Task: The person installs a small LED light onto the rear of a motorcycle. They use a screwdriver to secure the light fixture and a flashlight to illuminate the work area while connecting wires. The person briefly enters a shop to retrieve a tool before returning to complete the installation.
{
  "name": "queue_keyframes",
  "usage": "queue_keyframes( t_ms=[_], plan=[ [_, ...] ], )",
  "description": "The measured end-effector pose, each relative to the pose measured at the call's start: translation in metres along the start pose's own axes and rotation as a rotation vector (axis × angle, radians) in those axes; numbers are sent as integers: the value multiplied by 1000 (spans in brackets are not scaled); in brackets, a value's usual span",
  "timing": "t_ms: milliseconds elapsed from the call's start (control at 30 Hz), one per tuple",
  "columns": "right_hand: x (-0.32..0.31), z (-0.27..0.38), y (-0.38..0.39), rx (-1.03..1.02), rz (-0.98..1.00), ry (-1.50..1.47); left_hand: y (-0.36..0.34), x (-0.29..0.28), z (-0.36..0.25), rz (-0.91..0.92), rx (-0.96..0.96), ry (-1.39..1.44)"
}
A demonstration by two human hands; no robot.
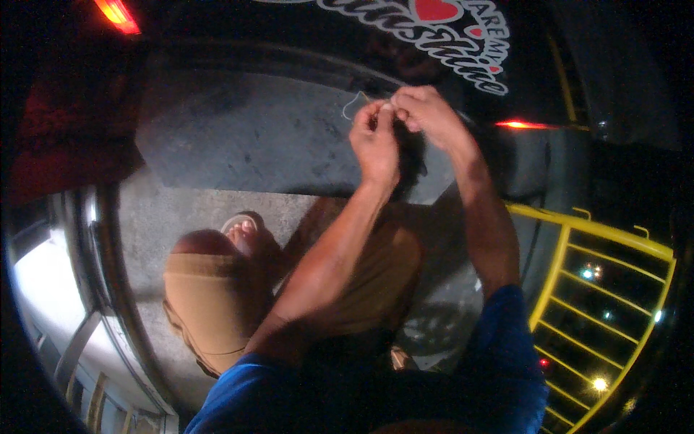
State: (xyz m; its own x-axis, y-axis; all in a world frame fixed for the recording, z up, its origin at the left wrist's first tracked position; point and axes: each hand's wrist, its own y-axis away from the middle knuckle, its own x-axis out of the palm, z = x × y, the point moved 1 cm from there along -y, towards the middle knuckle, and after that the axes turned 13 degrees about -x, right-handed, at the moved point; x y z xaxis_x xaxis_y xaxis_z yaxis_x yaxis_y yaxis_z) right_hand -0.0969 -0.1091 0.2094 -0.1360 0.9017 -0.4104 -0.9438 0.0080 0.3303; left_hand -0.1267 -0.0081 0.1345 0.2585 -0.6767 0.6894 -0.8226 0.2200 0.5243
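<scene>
Close together over a dark grey panel, my left hand and my right hand meet at their fingertips. Both are closed in a pinch. A thin, pale string curves out in a loose loop from the fingers, to the left of my hands. Something small and whitish shows between the fingertips, but it is too small to name. Most of what my fingers grip is hidden by the fingers themselves.
Beyond my hands stands a dark surface with a sticker of white lettering and red hearts. Red lights glow at the far left and on the right. A yellow metal railing is at my right. My sandalled foot rests on concrete.
</scene>
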Motion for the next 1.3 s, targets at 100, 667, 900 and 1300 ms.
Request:
queue_keyframes(
  t_ms=[100, 667, 900, 1300],
  plan=[
    [3, 5, 8, -131, -85, 137, 0, 1, -4, 30, -32, 51],
    [4, 7, 19, -902, -138, 850, 2, 5, -10, 105, -188, 129],
    [-6, 0, -7, -60, 8, 7, 6, 6, -15, 139, -250, 120],
    [10, 19, 32, -797, -199, 867, 8, 2, -18, 158, -309, 190]
  ],
)
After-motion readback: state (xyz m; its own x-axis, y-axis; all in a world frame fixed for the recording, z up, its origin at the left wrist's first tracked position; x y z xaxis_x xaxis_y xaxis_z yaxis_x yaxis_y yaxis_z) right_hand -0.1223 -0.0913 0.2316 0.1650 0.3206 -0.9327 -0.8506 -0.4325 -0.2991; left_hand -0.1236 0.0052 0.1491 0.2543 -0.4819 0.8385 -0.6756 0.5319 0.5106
